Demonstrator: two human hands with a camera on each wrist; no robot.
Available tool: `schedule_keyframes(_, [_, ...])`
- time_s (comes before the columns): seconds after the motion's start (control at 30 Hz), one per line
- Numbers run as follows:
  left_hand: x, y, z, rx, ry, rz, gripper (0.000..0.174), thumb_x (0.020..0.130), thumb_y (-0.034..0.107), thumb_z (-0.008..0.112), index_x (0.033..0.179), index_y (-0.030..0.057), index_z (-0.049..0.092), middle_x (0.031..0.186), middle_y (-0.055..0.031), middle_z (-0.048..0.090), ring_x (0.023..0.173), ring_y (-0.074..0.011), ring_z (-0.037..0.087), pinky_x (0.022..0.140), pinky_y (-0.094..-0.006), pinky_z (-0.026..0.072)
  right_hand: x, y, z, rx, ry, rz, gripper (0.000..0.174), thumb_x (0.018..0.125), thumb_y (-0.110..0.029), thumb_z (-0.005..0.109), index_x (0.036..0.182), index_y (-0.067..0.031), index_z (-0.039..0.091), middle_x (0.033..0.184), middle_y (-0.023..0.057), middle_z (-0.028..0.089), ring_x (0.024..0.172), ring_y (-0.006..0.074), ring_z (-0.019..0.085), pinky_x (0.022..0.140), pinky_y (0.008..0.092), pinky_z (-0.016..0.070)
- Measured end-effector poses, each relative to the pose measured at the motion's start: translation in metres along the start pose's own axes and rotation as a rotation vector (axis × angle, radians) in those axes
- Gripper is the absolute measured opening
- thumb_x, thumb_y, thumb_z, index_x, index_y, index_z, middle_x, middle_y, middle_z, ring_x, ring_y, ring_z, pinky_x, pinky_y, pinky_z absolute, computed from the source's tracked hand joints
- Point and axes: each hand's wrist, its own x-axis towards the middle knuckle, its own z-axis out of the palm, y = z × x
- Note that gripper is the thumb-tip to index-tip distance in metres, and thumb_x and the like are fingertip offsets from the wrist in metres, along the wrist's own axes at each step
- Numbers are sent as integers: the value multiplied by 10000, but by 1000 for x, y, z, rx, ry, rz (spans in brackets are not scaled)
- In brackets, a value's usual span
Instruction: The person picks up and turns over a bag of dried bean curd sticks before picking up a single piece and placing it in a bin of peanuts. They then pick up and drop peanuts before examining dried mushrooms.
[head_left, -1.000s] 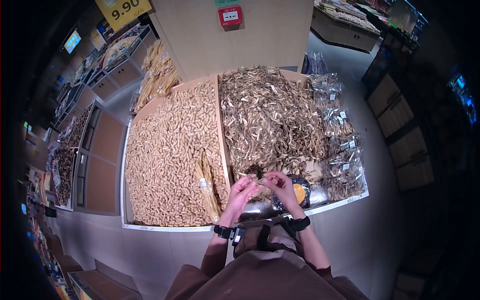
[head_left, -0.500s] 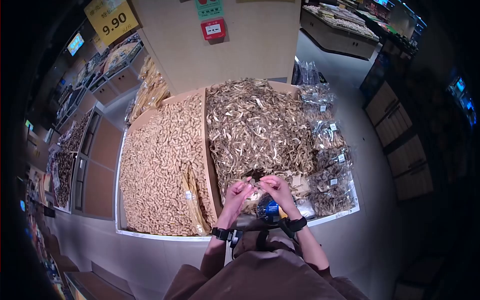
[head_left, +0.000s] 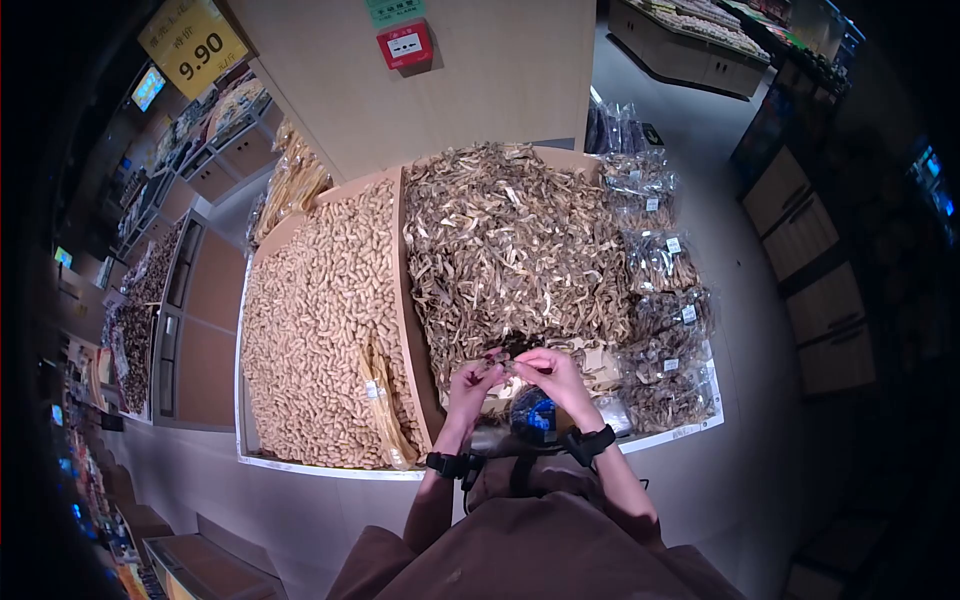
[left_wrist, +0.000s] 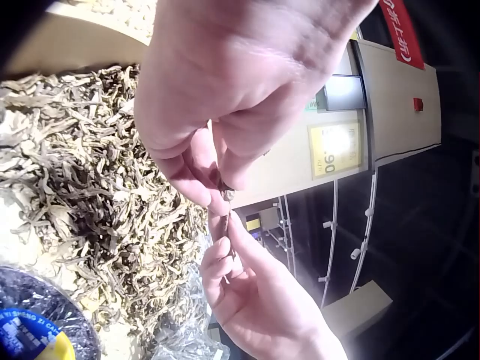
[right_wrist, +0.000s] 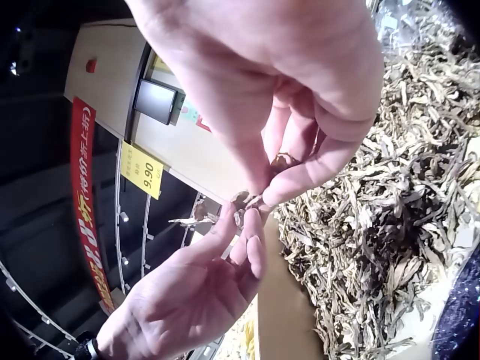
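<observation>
My left hand (head_left: 468,392) and right hand (head_left: 552,378) meet fingertip to fingertip over the near edge of a bin of brown dried mushroom strips (head_left: 515,240). Thumb and fingers of both hands pinch small shrivelled dried mushroom pieces (right_wrist: 241,201), seen between the fingertips in the right wrist view. A thin pale end sticks out past the left thumb there. In the left wrist view, much of the dried mushroom is hidden behind my fingers. Below the hands lies a round, dark plastic-wrapped package (head_left: 534,414) with a blue and yellow label.
Left of a wooden divider (head_left: 408,300) is a bin of unshelled peanuts (head_left: 320,320), with a long bagged yellowish bundle (head_left: 382,410) on top. Clear bags of dried goods (head_left: 665,310) line the right side. A wooden panel (head_left: 480,90) rises behind the display.
The head view has shifted, so the bins sit farther left in it. Both hands stay together, pinching the dried mushroom. More of the round package's blue label shows.
</observation>
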Motion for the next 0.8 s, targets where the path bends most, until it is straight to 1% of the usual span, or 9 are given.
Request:
schedule_keyframes(0.2, [3,3,-7,-39,33,-38,363,947,33,606,1295,-48,541,1083,-110,688,938,-166,682,857,-246,543,9,-1,6,85,-41,2,187,912,-120,685,1050,6,673,931,11,701,838,57,619,771,207,486])
schedule_keyframes(0.3, [6,0,-12,-112,115,1,200,946,19,602,1140,-30,603,1059,-97,678,962,-166,670,874,-269,550,12,3,3,172,-42,77,243,904,-157,697,1103,-23,660,1057,39,667,936,81,608,810,232,484])
schedule_keyframes(0.4, [4,14,-4,-131,192,-40,86,941,1,602,862,21,575,1033,-81,653,1011,-173,653,897,-305,563,14,9,6,-372,191,-120,357,917,-334,669,1198,-115,637,1298,156,542,1211,263,514,1031,377,391])
schedule_keyframes(0.47, [7,3,-11,-117,154,-3,298,964,50,583,1250,-31,564,1129,-133,672,973,-160,657,883,-275,546,12,18,4,-382,187,-115,376,923,-346,658,1214,-111,624,1274,171,551,1226,293,500,1055,396,366])
schedule_keyframes(0.5, [7,3,-11,-116,152,-9,298,964,50,583,1250,-31,564,1129,-133,672,973,-160,657,883,-275,546,11,15,3,-393,181,-114,395,928,-358,647,1231,-106,612,1250,185,559,1240,323,485,1078,415,342])
schedule_keyframes(0.53, [7,4,-9,-121,161,-14,309,962,50,586,1258,-33,557,1130,-136,672,955,-156,658,880,-272,544,12,5,1,-332,109,-132,352,943,-308,639,1213,-84,607,1141,144,608,1112,260,581,986,382,436])
schedule_keyframes(0.63, [9,5,-6,-107,157,-24,318,960,53,592,1263,-37,554,1135,-137,671,921,-149,662,874,-269,542,8,-22,6,221,-61,151,292,959,-255,626,1175,-60,612,1036,76,642,930,160,638,827,304,510])
schedule_keyframes(0.67, [7,3,-5,-92,154,-27,316,959,55,595,1259,-37,559,1140,-136,670,904,-146,664,872,-268,541,6,-27,11,231,-37,75,217,952,-186,639,1111,-38,630,951,15,648,784,77,628,683,231,511])
schedule_keyframes(0.8, [1,11,3,-95,132,-17,284,954,64,607,1218,-39,589,1144,-123,672,864,-138,667,839,-260,543,9,-19,12,116,-44,-49,153,915,-106,675,1036,-16,649,903,23,655,747,71,620,660,228,509])
